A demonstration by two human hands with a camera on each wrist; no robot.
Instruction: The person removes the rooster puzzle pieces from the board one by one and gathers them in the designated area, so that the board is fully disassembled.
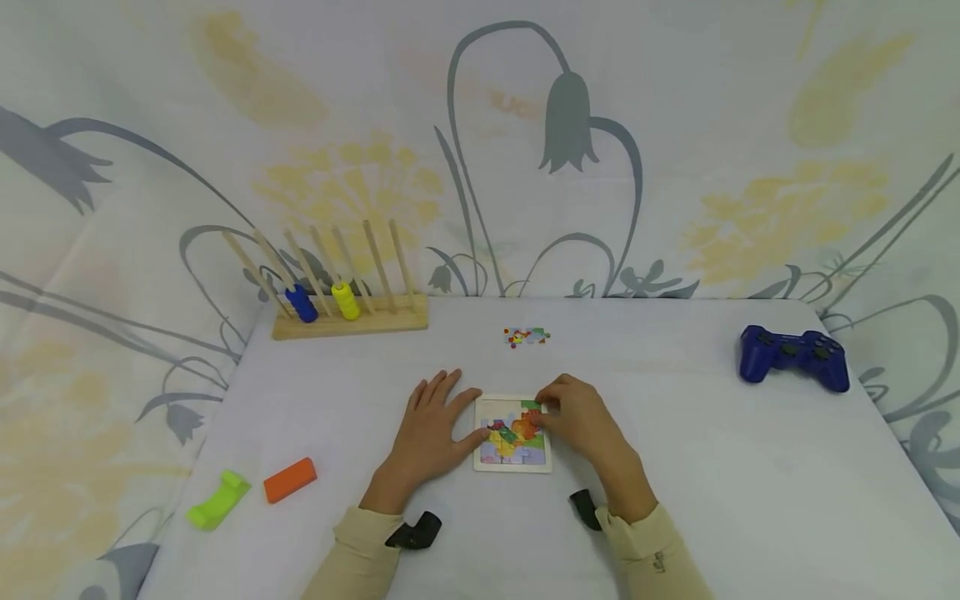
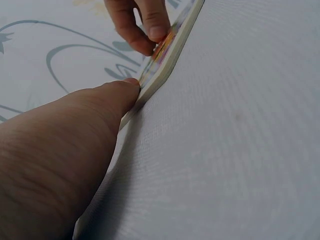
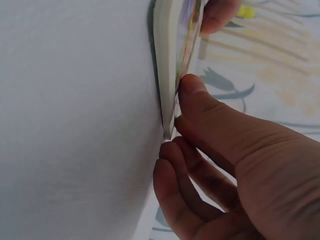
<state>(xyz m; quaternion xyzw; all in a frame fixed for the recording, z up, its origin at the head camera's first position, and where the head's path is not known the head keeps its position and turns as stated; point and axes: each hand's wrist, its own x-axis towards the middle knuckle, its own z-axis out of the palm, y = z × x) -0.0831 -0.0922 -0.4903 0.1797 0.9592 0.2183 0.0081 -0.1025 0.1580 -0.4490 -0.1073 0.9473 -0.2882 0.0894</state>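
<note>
The puzzle [image 1: 512,437] is multicoloured, its frame [image 1: 513,468] plain cream.

No text can be read with certainty. Small dark lettering [image 1: 659,562] is seen on the right beige sleeve [image 1: 643,546], and a faint orange letter-like mark [image 1: 515,104] on the floral backdrop [image 1: 675,75]; both are left undeciphered.

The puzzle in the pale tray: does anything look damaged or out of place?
Nothing looks damaged. The puzzle just looks unfinished: its tray shows a bare patch at upper left in the head view, and some loose pieces lie on the table beyond it.
</note>
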